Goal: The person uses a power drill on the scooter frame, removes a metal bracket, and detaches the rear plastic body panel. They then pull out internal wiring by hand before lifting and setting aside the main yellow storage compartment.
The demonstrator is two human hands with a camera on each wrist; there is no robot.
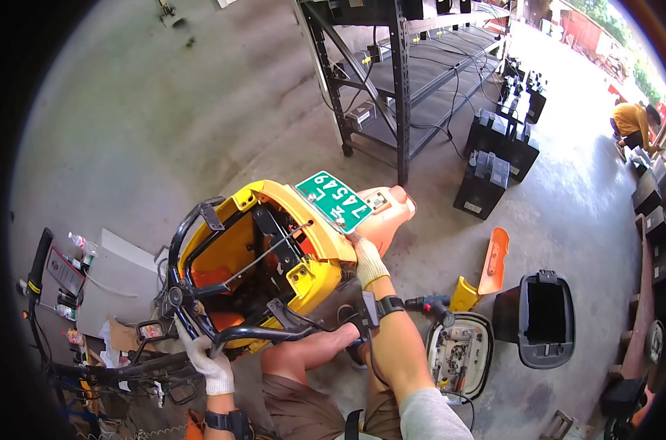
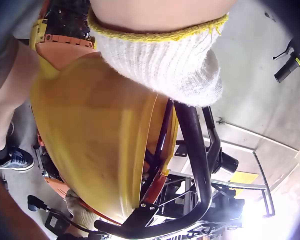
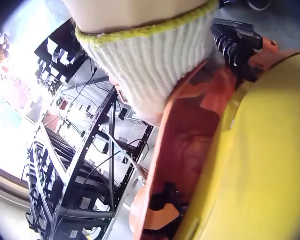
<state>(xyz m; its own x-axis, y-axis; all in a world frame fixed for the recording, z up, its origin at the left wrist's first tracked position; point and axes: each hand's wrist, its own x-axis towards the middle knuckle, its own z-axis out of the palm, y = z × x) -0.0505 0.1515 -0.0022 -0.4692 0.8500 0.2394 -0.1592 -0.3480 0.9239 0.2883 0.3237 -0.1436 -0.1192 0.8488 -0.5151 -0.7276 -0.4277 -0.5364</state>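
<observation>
A yellow and orange scooter body shell (image 1: 303,282) is in front of me, its top open on a dark inner frame. A green licence plate (image 1: 333,201) is bolted to its orange tail. My left hand (image 1: 209,364), in a white knit glove, grips the black tubular rail (image 1: 263,334) at the shell's near left; in the left wrist view this glove covers the top of the rail (image 2: 195,145). Beside the plate my gloved right hand (image 1: 368,260) holds the orange shell's edge. The right wrist view shows that glove over the orange rim (image 3: 157,165), fingertips hidden.
A black metal rack (image 1: 402,95) stands ahead, with several black battery boxes (image 1: 483,183) beside it. On the floor at right lie an orange panel (image 1: 494,260), a drill (image 1: 428,302), a seat base (image 1: 437,352) and a black bin (image 1: 525,345). Another person (image 1: 632,125) crouches far right.
</observation>
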